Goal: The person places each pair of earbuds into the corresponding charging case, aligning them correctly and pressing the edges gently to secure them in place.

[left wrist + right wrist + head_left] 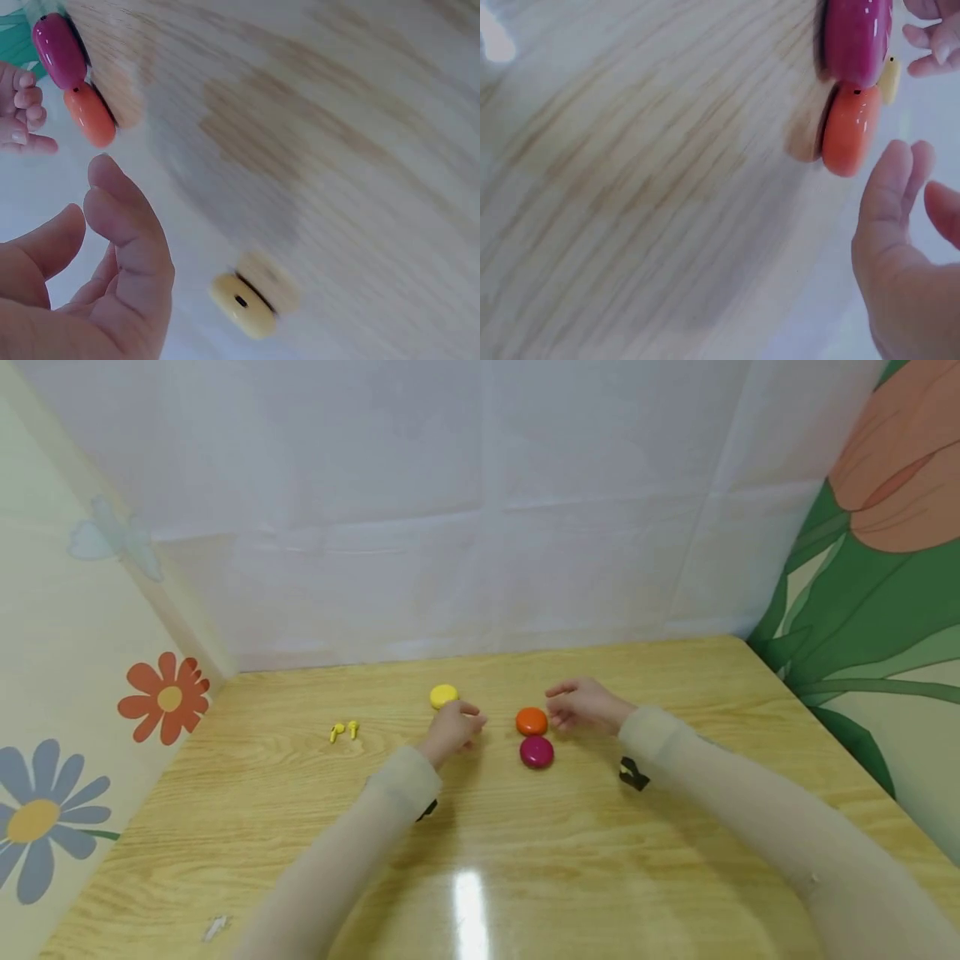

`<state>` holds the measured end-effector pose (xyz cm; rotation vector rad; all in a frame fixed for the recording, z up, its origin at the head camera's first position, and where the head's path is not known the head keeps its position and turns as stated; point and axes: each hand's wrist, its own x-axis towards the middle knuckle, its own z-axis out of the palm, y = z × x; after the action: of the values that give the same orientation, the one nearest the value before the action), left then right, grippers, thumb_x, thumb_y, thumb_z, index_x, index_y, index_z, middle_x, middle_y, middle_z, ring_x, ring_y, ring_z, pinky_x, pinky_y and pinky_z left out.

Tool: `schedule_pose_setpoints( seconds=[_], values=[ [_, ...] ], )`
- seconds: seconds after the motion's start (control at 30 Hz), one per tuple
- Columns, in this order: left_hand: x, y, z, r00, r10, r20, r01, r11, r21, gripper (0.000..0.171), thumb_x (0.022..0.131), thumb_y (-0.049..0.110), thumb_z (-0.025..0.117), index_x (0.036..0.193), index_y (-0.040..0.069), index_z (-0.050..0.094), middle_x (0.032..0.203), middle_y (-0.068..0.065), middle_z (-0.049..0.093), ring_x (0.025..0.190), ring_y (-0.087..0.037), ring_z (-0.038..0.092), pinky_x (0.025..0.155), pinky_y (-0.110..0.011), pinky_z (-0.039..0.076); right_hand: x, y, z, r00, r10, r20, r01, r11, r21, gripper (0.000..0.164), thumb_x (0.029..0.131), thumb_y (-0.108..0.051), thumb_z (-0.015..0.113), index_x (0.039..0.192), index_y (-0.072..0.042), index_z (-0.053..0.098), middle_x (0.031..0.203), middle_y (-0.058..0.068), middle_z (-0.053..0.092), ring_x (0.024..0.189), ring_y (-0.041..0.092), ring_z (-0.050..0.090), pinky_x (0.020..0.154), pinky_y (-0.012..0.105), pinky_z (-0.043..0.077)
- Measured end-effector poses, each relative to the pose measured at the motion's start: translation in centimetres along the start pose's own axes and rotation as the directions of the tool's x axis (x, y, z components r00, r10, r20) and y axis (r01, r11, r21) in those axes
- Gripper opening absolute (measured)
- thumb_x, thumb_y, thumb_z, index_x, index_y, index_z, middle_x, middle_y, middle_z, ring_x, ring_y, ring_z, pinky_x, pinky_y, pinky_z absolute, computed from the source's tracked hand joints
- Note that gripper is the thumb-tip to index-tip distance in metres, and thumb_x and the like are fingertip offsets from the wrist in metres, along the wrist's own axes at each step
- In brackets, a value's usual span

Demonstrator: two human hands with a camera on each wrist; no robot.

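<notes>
A glossy rounded orange case (532, 721) lies on the table, right against a magenta case (537, 752) of like shape nearer the person. Farther back and to the left is a yellow case (444, 697); a small dark spot shows on its side in the left wrist view. My left hand (454, 727) hovers just in front of the yellow case, fingers loosely bent, holding nothing. Beside the orange case, on its right, my right hand (587, 702) is held with bent fingers and nothing between them. Its fingertips (897, 159) are close to the orange case in the right wrist view.
Two small yellow earbuds (345, 730) lie on the left part of the wooden table (525, 843). A white curtain (480, 527) hangs behind the table's back edge. Painted walls stand at both sides.
</notes>
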<state>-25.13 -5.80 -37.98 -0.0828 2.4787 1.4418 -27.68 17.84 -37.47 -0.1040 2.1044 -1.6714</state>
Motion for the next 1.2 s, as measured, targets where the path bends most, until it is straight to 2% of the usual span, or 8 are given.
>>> schedule_pose_setpoints(
  seconds=[0.23, 0.37, 0.53, 0.67, 0.87, 1.07, 1.2],
  values=[
    [-0.8, -0.9, -2.6, 1.0, 0.012, -0.018, -0.012, 1.0, 0.015, 0.038, 0.099, 0.015, 0.057, 0.131, -0.005, 0.054, 0.104, -0.018, 0.066, 0.065, -0.022, 0.063, 0.056, -0.027, 0.049, -0.2, -1.2, 0.9, 0.998, -0.022, -0.052, 0.025, 0.998, 0.051, 0.045, 0.099, 0.001, 0.047, 0.138, 0.02, 0.032, 0.082, 0.008, 0.06, 0.067, 0.01, 0.058, 0.069, 0.024, 0.055],
    [-0.8, -1.5, -3.7, 0.999, 0.007, -0.033, -0.007, 1.0, 0.007, 0.04, 0.1, 0.015, 0.056, 0.134, -0.005, 0.05, 0.105, -0.02, 0.066, 0.065, -0.023, 0.064, 0.054, -0.025, 0.047, -0.1, -2.1, 1.6, 0.998, -0.033, -0.057, 0.037, 0.997, 0.073, 0.046, 0.1, 0.0, 0.047, 0.139, 0.018, 0.033, 0.081, 0.006, 0.061, 0.065, 0.008, 0.059, 0.068, 0.024, 0.055],
    [-0.7, -1.9, -4.8, 0.999, -0.022, -0.043, 0.023, 0.999, 0.026, 0.046, 0.101, 0.019, 0.054, 0.139, -0.004, 0.043, 0.11, -0.02, 0.065, 0.067, -0.022, 0.065, 0.057, -0.026, 0.048, 0.3, -2.8, 2.7, 0.998, -0.032, -0.047, 0.036, 0.995, 0.091, 0.047, 0.099, -0.001, 0.049, 0.14, 0.017, 0.034, 0.084, 0.009, 0.063, 0.065, 0.008, 0.06, 0.066, 0.023, 0.054],
    [-0.4, -2.4, -5.3, 0.998, -0.045, -0.047, 0.044, 0.999, -0.017, 0.049, 0.102, 0.019, 0.052, 0.143, -0.004, 0.038, 0.113, -0.022, 0.064, 0.065, -0.018, 0.062, 0.059, -0.027, 0.05, 0.7, -3.2, 3.5, 0.999, -0.022, -0.044, 0.026, 0.997, 0.076, 0.047, 0.099, -0.001, 0.049, 0.14, 0.016, 0.035, 0.094, 0.016, 0.064, 0.067, 0.009, 0.061, 0.065, 0.023, 0.054],
    [0.2, -3.1, -5.6, 0.994, -0.073, -0.081, 0.061, 0.989, -0.135, 0.05, 0.102, 0.016, 0.052, 0.146, -0.001, 0.035, 0.117, -0.023, 0.061, 0.061, -0.013, 0.058, 0.062, -0.028, 0.052, 1.4, -3.8, 4.5, 0.998, 0.018, -0.068, -0.014, 0.998, 0.057, 0.046, 0.099, -0.002, 0.05, 0.14, 0.014, 0.037, 0.108, 0.025, 0.062, 0.066, 0.008, 0.062, 0.061, 0.02, 0.053],
    [0.6, -3.2, -5.9, 0.992, -0.085, -0.089, 0.071, 0.986, -0.148, 0.05, 0.102, 0.015, 0.05, 0.147, -0.001, 0.034, 0.119, -0.024, 0.06, 0.058, -0.011, 0.058, 0.058, -0.025, 0.049, 2.0, -4.2, 5.6, 0.997, 0.043, -0.065, -0.038, 0.996, 0.079, 0.047, 0.099, -0.002, 0.05, 0.142, 0.012, 0.036, 0.12, 0.032, 0.055, 0.067, 0.008, 0.062, 0.067, 0.022, 0.054],
    [0.9, -3.0, -6.0, 0.99, -0.116, -0.076, 0.1, 0.976, -0.193, 0.051, 0.102, 0.013, 0.05, 0.147, -0.003, 0.032, 0.117, -0.023, 0.06, 0.054, -0.01, 0.057, 0.054, -0.022, 0.047, 2.5, -4.6, 6.6, 0.996, 0.065, -0.061, -0.061, 0.996, 0.061, 0.048, 0.099, -0.003, 0.051, 0.143, 0.011, 0.035, 0.124, 0.033, 0.053, 0.068, 0.01, 0.062, 0.07, 0.023, 0.055]
  ],
)
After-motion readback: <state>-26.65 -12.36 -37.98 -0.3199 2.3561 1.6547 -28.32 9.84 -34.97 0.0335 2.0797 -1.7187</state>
